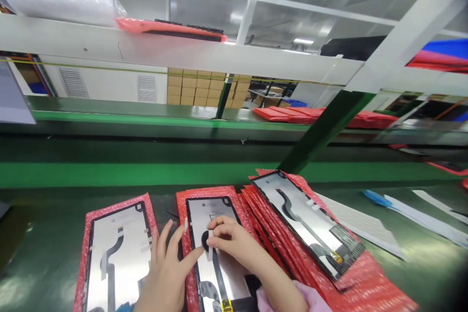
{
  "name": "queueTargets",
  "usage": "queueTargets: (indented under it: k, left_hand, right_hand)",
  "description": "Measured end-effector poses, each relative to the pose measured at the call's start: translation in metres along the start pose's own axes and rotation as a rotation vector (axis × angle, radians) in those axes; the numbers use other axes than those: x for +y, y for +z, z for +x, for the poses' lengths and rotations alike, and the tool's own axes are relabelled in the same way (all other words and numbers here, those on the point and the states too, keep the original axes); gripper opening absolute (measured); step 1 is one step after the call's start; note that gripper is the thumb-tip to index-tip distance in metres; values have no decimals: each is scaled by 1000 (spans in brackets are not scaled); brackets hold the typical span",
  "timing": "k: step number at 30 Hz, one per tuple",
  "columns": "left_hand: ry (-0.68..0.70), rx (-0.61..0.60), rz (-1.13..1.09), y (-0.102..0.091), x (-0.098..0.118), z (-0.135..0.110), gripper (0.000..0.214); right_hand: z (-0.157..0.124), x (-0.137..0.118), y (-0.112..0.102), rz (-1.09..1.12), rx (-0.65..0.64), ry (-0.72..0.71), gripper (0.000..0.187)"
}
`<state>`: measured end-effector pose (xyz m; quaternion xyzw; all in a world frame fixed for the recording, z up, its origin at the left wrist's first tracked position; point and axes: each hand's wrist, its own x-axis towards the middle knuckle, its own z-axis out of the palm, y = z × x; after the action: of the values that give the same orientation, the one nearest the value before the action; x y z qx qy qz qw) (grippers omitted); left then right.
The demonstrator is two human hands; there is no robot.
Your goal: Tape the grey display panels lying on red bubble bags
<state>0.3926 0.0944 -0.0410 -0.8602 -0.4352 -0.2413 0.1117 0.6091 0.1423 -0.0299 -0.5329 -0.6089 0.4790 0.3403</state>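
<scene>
Across the lower half of the view, a green surface (44,234) carried red sleeves (274,226) at three o'clock from the middle panel (230,275), with the right panel (314,219) on top; at nine o'clock lay the left panel (133,243). Progress looked partial: the left panel bore a taped cable, the middle one seemed midway. That middle panel lay at three o'clock from the left hand (166,268), spread loosely, and beneath the right hand (234,241), which seemed to pinch the pale strip (210,253) at its nine o'clock.
</scene>
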Motion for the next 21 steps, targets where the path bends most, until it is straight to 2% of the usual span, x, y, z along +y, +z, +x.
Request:
queueTargets:
  k: [5,8,12,15,18,21]
  left_hand:
    - [31,-98,-5,7,0,-1,80]
    - [-5,-101,-12,11,1,0,72]
    - [84,-86,-20,14,0,3,59]
    - [80,-36,-28,14,-1,6,52]
    - [65,-23,-56,14,1,9,55]
    - [57,-56,-133,12,0,11,61]
  right_hand:
    - [4,-1,4,-90,20,-11,18]
    - [5,-6,5,-136,40,1,15]
    - [6,-9,9,-219,95,-30,12]
    - [6,-8,12,-297,143,-81,11]
    - [10,-8,15,-357,191,-105,12]
    - [19,-6,16,-410,285,-50,15]
